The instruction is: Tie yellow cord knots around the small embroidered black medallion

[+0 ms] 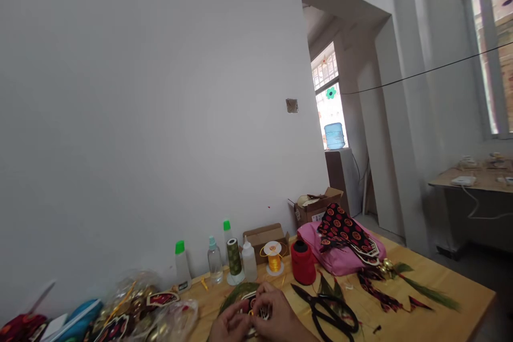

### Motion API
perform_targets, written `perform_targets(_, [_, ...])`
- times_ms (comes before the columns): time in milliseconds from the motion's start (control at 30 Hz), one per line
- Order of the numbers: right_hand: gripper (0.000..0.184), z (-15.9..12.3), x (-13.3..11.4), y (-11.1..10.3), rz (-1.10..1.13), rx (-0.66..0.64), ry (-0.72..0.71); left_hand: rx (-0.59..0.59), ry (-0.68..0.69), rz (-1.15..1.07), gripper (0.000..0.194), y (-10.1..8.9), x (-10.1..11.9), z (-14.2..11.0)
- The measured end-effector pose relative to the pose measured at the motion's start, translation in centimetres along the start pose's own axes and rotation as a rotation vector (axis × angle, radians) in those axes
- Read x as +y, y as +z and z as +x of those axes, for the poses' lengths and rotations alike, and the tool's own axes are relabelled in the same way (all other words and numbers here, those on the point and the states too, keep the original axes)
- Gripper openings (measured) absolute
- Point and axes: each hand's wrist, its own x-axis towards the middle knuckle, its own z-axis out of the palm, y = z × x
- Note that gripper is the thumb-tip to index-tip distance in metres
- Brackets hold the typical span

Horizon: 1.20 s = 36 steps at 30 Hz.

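Observation:
My left hand and my right hand meet at the bottom edge of the view, over the wooden table. Both pinch a small dark red and black ornament with white edging, held between the fingertips. A green feathery piece lies just behind the hands. Black scissors rest on the table right of my right hand.
Along the wall stand small bottles, a green thread cone, a yellow cord spool, a red thread spool and a cardboard box. Pink cloth with patterned black fabric lies at right. Plastic-wrapped pieces crowd the left.

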Motion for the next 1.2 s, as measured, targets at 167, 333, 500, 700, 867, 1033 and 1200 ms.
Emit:
perform_targets(167, [0.002,0.6,-0.3,-0.8,0.369,0.022,0.060,-0.040,-0.017,0.106,0.042,-0.4,1.0,-0.3])
perform_targets(333, [0.010,0.9,-1.7,-3.0,0.841,-0.015,0.120,-0.031,-0.013,0.094,0.037,-0.5,1.2,-0.3])
perform_targets(500, [0.023,-0.1,-2.7,-6.2,1.169,0.057,0.093,0.006,-0.019,0.096,0.033,-0.6,1.1,-0.4])
perform_targets(700, [0.039,0.2,-2.4,-6.2,0.777,0.119,0.224,0.003,-0.005,0.084,0.032,-0.5,0.9,-0.5])
perform_targets(867, [0.018,0.0,-1.8,-3.0,0.051,0.016,0.065,-0.018,0.007,0.092,0.031,0.1,1.5,-1.0])
perform_targets(1033, [0.011,-0.6,-1.7,-2.7,-0.218,-0.071,0.013,-0.005,0.003,0.110,0.029,0.4,1.9,-1.2])
perform_targets(1200, [0.016,-0.8,-1.4,-2.5,-0.212,-0.122,0.019,-0.026,0.023,0.127,0.030,0.2,1.6,-1.0])
